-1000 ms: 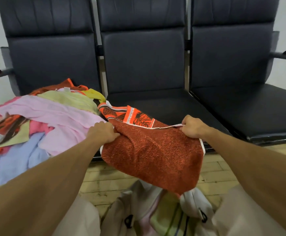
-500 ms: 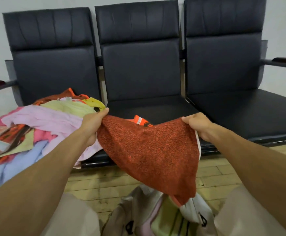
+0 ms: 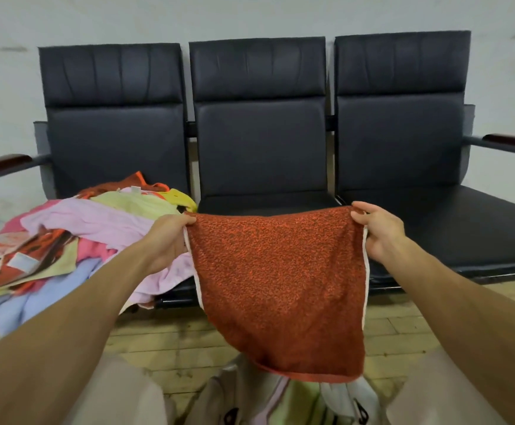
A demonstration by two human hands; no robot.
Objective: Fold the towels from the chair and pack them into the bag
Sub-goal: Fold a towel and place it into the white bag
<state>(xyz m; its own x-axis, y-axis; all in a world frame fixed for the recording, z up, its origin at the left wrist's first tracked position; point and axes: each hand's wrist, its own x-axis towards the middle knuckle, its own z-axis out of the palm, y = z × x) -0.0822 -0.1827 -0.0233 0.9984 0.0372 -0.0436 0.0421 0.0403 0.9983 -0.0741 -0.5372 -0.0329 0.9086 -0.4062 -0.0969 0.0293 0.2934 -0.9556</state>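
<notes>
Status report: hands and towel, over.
Left hand, right hand pinch red towel top corners. Towel hangs over bag. Nothing blocking.

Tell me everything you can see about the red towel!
The red towel looks like nubbly orange-red terry cloth, speckled darker, with thin pale edging down both sides. It hangs spread out in the air, top edge stretched nearly level, bottom edge sloping. The left hand pinches its top left corner, the right hand its top right. It hangs before the middle chair, its lower edge over the bag on the floor.

Both hands have lifted the red towel (image 3: 277,286) off the chair seat.
</notes>
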